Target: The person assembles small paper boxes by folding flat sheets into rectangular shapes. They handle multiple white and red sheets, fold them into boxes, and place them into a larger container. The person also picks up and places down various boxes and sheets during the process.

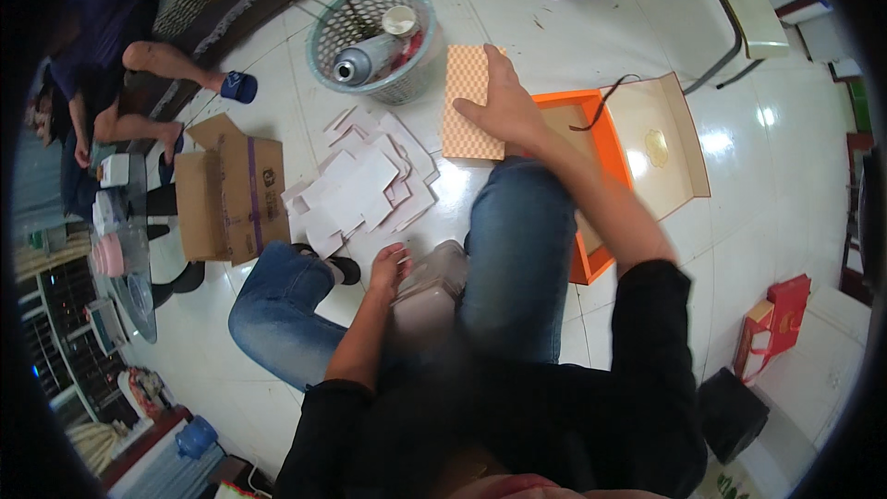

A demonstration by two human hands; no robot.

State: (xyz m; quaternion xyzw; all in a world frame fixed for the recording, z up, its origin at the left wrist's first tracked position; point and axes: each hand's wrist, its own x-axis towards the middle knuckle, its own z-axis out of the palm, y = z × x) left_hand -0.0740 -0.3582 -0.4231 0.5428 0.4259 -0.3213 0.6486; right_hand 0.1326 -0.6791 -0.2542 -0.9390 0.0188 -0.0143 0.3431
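Note:
My right hand reaches forward past my right knee and grips an orange-and-cream checkered box. Its thumb lies across the top face and its fingers run along the right edge. My left hand is held between my legs, palm partly up, with its fingers loosely curled and apart and nothing seen in them. Beside it is a pale, shiny box-like thing, blurred and partly hidden by my leg. An open orange box lies under my right forearm, its cream lid folded out to the right with a dark ribbon.
Flat white card pieces are piled on the tiled floor ahead. A green plastic basket holds a grey bottle. An open cardboard carton stands left. Another person sits far left near a glass table. Red bags lie right.

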